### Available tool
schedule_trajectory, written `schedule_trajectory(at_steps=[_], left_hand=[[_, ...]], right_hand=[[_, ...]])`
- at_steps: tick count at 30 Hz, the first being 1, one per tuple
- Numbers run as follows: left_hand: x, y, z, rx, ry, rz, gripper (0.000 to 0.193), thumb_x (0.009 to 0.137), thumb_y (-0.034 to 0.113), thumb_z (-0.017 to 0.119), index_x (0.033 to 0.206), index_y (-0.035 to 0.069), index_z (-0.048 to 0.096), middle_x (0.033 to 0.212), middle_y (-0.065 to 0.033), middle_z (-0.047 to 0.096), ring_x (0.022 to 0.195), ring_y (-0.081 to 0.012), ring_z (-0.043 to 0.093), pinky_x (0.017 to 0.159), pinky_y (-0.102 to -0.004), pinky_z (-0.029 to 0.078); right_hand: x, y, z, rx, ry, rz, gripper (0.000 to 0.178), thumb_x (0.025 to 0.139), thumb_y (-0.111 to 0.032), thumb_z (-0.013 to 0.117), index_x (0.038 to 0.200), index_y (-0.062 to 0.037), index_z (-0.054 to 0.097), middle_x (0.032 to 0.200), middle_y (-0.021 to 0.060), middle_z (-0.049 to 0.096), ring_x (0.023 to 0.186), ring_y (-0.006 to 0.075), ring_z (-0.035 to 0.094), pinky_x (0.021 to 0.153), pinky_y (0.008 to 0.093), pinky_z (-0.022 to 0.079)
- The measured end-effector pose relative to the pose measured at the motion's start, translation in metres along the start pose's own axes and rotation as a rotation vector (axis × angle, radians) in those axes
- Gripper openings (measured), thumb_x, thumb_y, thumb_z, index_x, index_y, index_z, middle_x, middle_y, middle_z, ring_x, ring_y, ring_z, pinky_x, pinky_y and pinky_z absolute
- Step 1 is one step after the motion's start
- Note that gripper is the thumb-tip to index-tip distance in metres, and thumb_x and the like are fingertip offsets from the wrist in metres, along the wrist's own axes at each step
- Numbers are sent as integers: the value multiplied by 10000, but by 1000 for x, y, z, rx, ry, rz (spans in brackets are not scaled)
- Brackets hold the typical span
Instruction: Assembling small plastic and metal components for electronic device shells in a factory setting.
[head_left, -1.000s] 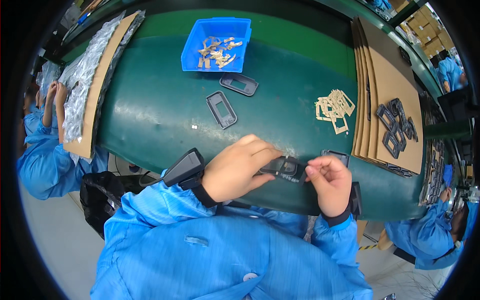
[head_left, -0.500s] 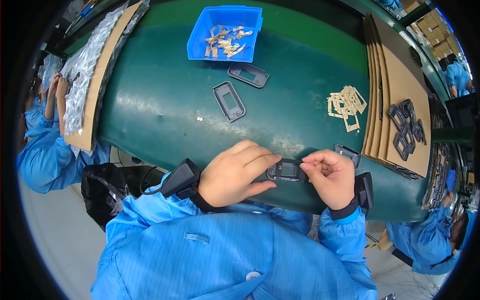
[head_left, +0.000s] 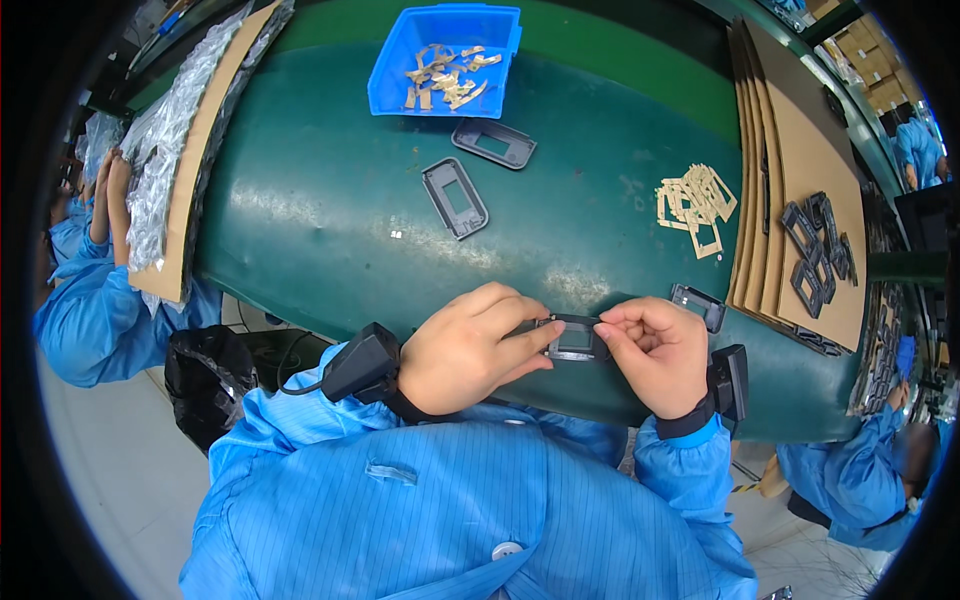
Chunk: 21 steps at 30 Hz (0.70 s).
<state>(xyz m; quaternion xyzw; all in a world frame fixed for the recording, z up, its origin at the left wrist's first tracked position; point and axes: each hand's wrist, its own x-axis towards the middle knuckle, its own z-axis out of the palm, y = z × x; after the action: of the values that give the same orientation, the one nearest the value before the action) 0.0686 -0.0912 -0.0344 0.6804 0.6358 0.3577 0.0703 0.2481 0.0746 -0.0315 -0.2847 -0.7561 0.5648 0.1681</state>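
Between my two hands, just above the near edge of the green table, is a small dark grey plastic frame [head_left: 572,355] with a rectangular window. My left hand [head_left: 462,345] grips its left end, one fingertip resting on the upper left corner. At the right end, my right hand [head_left: 658,352] pinches with thumb and index finger against the frame. Whether a small part sits between those fingertips is hidden. Two similar grey frames, one tilted frame [head_left: 455,200] and another frame [head_left: 494,146], lie farther off on the table.
A blue bin [head_left: 440,105] of tan strips stands at the far side. Tan cut-out sheets [head_left: 695,205] and a grey frame [head_left: 700,306] lie to the right. Cardboard sheets [head_left: 800,100] carrying dark frames border the right; bubble wrap [head_left: 165,190] lines the left. Co-workers sit on both sides.
My left fingers have shifted on the frame, a fingertip now on its upper left corner. The frame's angle has changed slightly. My right hand stays pinched at its right end.
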Motion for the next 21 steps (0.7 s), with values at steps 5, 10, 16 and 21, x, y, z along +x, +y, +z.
schedule_trajectory(at_steps=[5, 10, 16, 21], left_hand=[[-5, -1, 5, 105, -13, 41, 435, 767, 236, 811, 1149, 46, 728, 1092, -79, 644, 972, -247, 625, 822, -357, 550], [-2, -2, 4, 162, -21, 97, 428, 794, 249, 786, 1156, 32, 716, 1100, -72, 625, 1011, -234, 612, 851, -358, 541], [0, -3, -2, 69, -59, 35, 362, 790, 217, 791, 1113, 64, 736, 1098, -67, 639, 1007, -233, 620, 832, -350, 549], [-1, -6, -2, -26, 1, 112, 321, 717, 153, 852, 1006, 50, 758, 1034, -77, 674, 955, -240, 643, 753, -345, 563]], right_hand=[[1, -4, 4, -7, -3, 2, 88, 841, 8, 785, 909, 9, 729, 771, 33, 688, 609, 34, 593, 553, 195, 469], [0, -4, 3, -31, 21, -10, 94, 837, 13, 781, 913, 11, 726, 780, 40, 692, 608, 39, 600, 548, 198, 471], [0, -6, 6, -62, 32, -21, 102, 834, 10, 783, 913, 11, 719, 777, 41, 686, 592, 38, 594, 530, 199, 465], [0, -6, 5, -67, 31, -34, 104, 834, 10, 784, 913, 10, 717, 767, 37, 677, 588, 38, 592, 525, 199, 462]])
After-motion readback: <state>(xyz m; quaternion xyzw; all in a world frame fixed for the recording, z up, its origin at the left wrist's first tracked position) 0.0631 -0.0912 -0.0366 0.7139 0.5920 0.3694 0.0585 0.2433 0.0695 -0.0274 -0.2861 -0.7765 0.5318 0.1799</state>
